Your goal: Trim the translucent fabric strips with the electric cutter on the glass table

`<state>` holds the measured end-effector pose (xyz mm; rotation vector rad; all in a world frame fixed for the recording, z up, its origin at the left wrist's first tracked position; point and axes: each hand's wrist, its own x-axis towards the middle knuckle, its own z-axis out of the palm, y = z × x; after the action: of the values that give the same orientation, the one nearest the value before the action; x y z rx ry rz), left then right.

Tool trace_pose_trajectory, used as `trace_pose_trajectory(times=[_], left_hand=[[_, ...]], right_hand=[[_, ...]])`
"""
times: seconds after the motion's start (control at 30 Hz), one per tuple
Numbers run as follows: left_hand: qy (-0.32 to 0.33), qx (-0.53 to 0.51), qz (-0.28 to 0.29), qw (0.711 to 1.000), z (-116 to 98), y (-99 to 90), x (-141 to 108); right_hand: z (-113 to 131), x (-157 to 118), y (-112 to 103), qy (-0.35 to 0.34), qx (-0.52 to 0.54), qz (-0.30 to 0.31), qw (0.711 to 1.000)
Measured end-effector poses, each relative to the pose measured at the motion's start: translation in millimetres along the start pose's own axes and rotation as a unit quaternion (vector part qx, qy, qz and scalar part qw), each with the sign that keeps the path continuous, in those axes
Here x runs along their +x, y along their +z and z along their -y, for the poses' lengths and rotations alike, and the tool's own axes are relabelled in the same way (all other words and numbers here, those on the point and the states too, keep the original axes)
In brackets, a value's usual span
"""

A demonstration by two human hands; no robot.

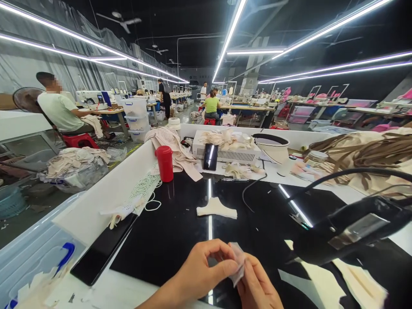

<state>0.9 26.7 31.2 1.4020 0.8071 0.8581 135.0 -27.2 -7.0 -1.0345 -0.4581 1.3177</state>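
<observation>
Both hands meet low in the view over the glossy black tabletop (180,240). A small, pale, thin piece of material (237,262) is pinched between them. My left hand (206,268) grips its left side with thumb and fingers, the hand curved into a loop. On the right side, my right hand (257,283) holds it with closed fingertips. Beyond the hands, a cream curved fabric piece (216,208) lies flat on the black surface. Several cream cut pieces (322,281) lie to the right, partly under a black device (341,234) with a cable.
A red lidded cup (165,164), a phone (210,157) and a pale box (225,150) topped with fabric stand at the back. Green cord (144,184) and a long black slab (104,251) lie left. Other people sit or stand at distant tables.
</observation>
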Motion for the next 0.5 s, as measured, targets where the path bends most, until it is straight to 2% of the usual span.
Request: trace_pose_trajectory(times=[0.1,0.3,0.4,0.5], left_hand=[[-0.016,-0.021,0.001,1.0,0.3,-0.7,0.1],[-0.007,-0.069,0.041,0.997,0.6,-4.1,-0.6],[-0.015,-0.06,0.054,0.997,0.4,-4.2,-1.1],[-0.026,-0.041,0.044,0.998,-0.4,-3.9,-1.2]], right_hand=[[0.9,-4.2,4.2,0.005,0.003,0.004,1.0],[8.0,-8.8,8.6,0.013,0.008,0.036,0.999],[8.4,-9.5,9.4,0.017,0.007,0.024,1.0],[9.2,-11.0,11.0,0.018,0.003,0.027,0.999]])
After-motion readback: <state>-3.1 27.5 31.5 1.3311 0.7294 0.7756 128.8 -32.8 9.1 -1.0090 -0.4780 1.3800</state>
